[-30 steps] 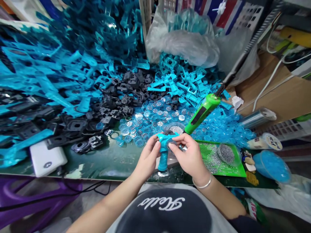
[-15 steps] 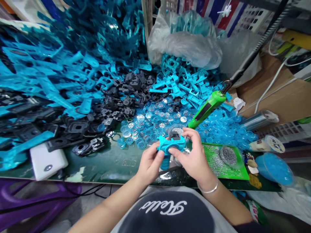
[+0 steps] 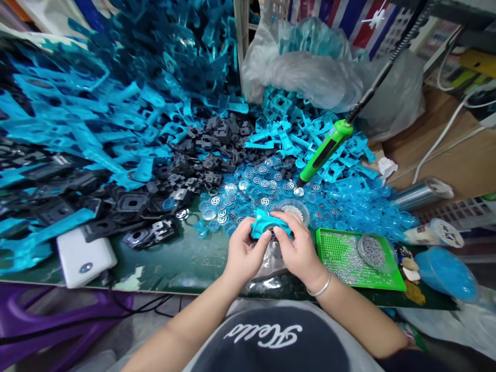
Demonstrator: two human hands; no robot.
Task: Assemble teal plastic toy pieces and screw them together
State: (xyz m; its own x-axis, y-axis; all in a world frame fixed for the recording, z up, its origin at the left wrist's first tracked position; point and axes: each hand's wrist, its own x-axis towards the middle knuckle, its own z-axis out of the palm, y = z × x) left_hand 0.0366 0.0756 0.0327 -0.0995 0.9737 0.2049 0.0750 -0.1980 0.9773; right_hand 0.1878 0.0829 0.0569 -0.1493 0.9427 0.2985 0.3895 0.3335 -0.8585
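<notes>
Both hands grip one blue plastic part (image 3: 267, 222) low over the front of the table. My left hand (image 3: 246, 247) is closed around its left end, thumb pressed on the near face. On the right end my right hand (image 3: 296, 248) is closed, fingers over the top and thumb near the middle. Just behind the hands stands a clear round dish (image 3: 304, 209) of small metal pieces. Above it hangs a green electric screwdriver (image 3: 324, 153), apart from both hands. Clear blue discs (image 3: 264, 183) with silver swirls lie heaped beyond. The part's far side is hidden by my fingers.
Blue plastic parts (image 3: 85, 129) pile high at the left, with black parts (image 3: 211, 160) beside them. A green tray (image 3: 323, 258) of small screws sits at the right, near a blue tub (image 3: 445, 274). A white power bank (image 3: 86, 258) lies at the left front edge.
The blue part has been turned in my hands, so its long lower piece no longer points down at me. My right hand has moved off the screwdriver, which now hangs farther back.
</notes>
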